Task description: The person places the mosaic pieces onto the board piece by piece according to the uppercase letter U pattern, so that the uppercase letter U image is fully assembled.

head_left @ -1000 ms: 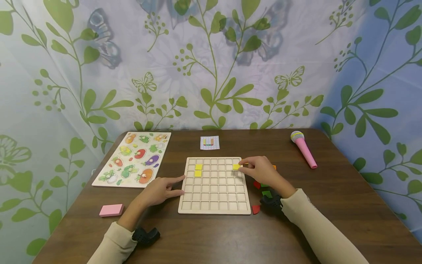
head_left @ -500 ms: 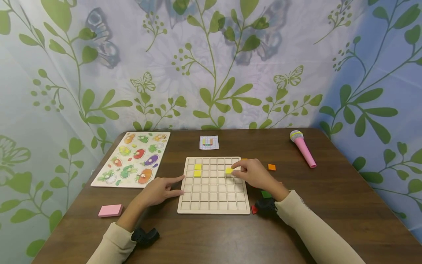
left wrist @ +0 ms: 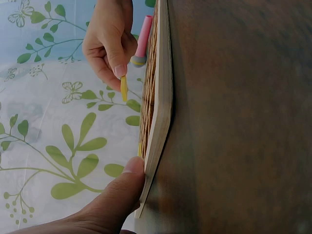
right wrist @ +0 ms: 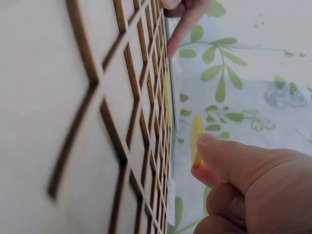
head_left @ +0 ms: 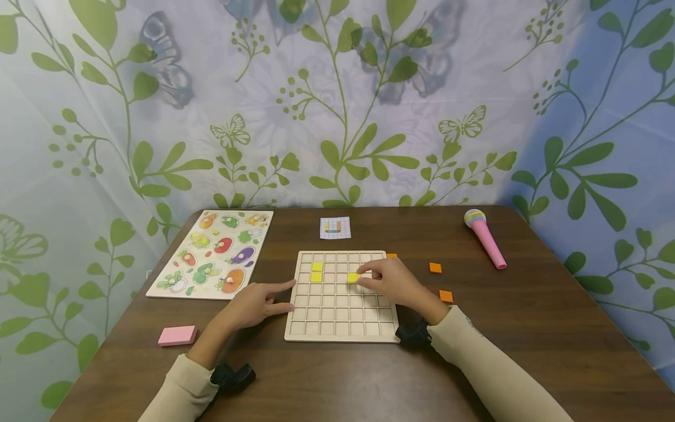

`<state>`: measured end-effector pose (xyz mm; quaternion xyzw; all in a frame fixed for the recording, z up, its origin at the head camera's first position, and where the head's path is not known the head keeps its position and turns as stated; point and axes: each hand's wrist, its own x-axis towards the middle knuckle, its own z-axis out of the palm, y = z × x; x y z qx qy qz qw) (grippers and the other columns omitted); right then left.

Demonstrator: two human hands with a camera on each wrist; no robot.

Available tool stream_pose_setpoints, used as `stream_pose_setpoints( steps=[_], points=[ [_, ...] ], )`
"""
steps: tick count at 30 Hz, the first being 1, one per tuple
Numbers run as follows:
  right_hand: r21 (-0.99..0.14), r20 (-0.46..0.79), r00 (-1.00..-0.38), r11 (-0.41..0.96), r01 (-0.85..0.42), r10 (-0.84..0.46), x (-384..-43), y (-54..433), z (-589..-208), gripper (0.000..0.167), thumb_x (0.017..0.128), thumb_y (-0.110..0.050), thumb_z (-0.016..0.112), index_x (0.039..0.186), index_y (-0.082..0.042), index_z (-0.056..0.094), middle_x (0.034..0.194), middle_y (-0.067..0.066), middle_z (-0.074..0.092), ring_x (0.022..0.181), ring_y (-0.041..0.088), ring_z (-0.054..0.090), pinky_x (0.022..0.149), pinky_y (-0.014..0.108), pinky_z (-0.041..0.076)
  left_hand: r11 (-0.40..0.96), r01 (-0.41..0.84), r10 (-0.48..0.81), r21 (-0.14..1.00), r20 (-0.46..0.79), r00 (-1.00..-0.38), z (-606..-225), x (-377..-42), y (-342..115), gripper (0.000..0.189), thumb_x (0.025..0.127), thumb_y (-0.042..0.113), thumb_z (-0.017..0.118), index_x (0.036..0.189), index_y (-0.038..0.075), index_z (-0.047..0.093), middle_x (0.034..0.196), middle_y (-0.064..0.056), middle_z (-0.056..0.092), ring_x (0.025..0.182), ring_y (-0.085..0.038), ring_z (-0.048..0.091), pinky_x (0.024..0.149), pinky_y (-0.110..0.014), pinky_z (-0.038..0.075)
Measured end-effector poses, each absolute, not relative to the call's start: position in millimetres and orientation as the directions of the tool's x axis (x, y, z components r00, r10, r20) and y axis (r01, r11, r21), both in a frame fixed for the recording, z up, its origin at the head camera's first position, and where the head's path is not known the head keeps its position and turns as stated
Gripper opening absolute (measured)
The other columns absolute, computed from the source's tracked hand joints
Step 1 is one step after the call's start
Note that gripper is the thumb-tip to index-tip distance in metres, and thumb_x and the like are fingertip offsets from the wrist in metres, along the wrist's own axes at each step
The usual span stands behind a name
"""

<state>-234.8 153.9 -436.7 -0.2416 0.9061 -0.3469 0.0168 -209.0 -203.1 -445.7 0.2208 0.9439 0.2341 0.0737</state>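
A pale wooden grid board [head_left: 343,325] lies on the table. Two yellow square tiles [head_left: 316,272] sit in cells at its upper left, one below the other. My right hand [head_left: 398,281] pinches another yellow square tile [right wrist: 196,141] between thumb and finger; the left wrist view shows this tile [left wrist: 124,88] raised above the board. My left hand [head_left: 258,306] rests at the board's left edge, its thumb and index finger spread and touching the rim. In the left wrist view the left thumb [left wrist: 127,178] lies against the board's edge.
Orange tiles [head_left: 435,268] lie right of the board, partly behind the right hand. A small pattern card [head_left: 335,228] lies beyond the board. A vegetable puzzle board [head_left: 211,255] and a pink block [head_left: 177,336] are at left, a pink toy microphone [head_left: 486,237] at back right.
My right hand has carried the yellow tile from the board's upper right leftward toward the middle columns. The red and green pieces are now hidden behind the right arm. My left hand stays put.
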Motion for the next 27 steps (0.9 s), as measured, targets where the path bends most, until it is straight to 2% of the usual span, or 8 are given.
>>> stream_pose_setpoints(
  steps=[5,13,20,27],
  points=[
    [-0.629,0.165,-0.874,0.634,-0.45,-0.456,-231.4,143.7,-440.4,0.024,0.095,-0.029,0.075,0.114,-0.014,0.078,0.055,-0.008,0.043,0.048,0.007,0.032,0.051,0.026,0.032,0.794,0.378,0.448,0.476,-0.037,-0.893,-444.7,-208.7,-203.8,0.065,0.092,0.052,0.072,0.15,0.028,0.055,0.057,0.008,0.036,0.051,-0.007,0.028,0.05,-0.026,0.026],
    [-0.658,0.224,-0.896,0.619,-0.429,-0.383,-218.3,127.0,-444.1,0.021,0.094,-0.029,0.077,0.11,-0.016,0.079,0.053,-0.008,0.044,0.046,0.007,0.032,0.052,0.027,0.033,0.795,0.375,0.445,0.477,-0.039,-0.894,-445.1,-210.1,-202.1,0.065,0.092,0.052,0.072,0.15,0.028,0.055,0.057,0.008,0.036,0.052,-0.007,0.028,0.05,-0.026,0.026],
    [-0.658,0.207,-0.876,0.601,-0.453,-0.435,-207.3,106.8,-438.2,0.019,0.092,-0.024,0.078,0.108,-0.014,0.08,0.053,-0.011,0.044,0.048,0.004,0.032,0.051,0.024,0.031,0.797,0.37,0.441,0.477,-0.043,-0.896,-443.6,-209.2,-201.7,0.064,0.092,0.052,0.072,0.15,0.028,0.055,0.058,0.007,0.038,0.052,-0.008,0.03,0.05,-0.027,0.027],
    [-0.659,0.206,-0.882,0.607,-0.445,-0.424,-211.0,89.4,-442.6,0.018,0.092,-0.025,0.078,0.107,-0.016,0.08,0.055,-0.01,0.048,0.049,0.005,0.036,0.052,0.025,0.034,0.795,0.359,0.44,0.489,-0.058,-0.896,-443.6,-209.2,-201.4,0.064,0.093,0.052,0.072,0.15,0.028,0.055,0.058,0.007,0.038,0.052,-0.008,0.031,0.05,-0.026,0.027]
  ],
)
